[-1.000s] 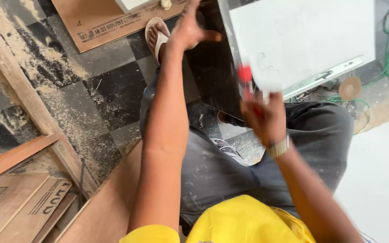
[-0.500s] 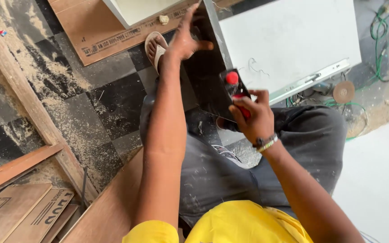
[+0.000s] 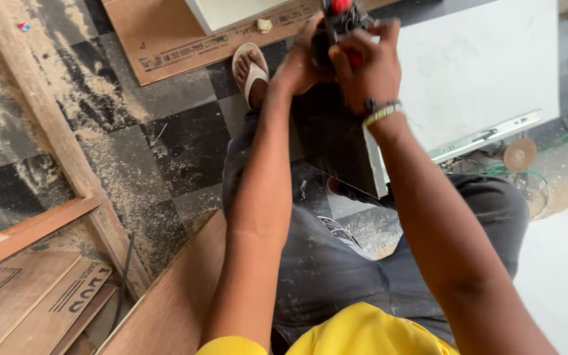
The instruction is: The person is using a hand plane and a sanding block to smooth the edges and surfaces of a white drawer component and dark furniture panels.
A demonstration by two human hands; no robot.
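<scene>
Head view, top centre: left hand [image 3: 300,62] and right hand [image 3: 366,66], fingers clamped on a red-and-black power tool [image 3: 336,20] over the white panel [image 3: 481,66]; blurred grip suggests it could slip.

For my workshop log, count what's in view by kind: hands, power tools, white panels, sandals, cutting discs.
Hands: 2, left hand and right hand
Power tools: 1, black and red tool
White panels: 1, white panel
Sandals: 1, sandal
Cutting discs: 1, disc
Total: 6
</scene>
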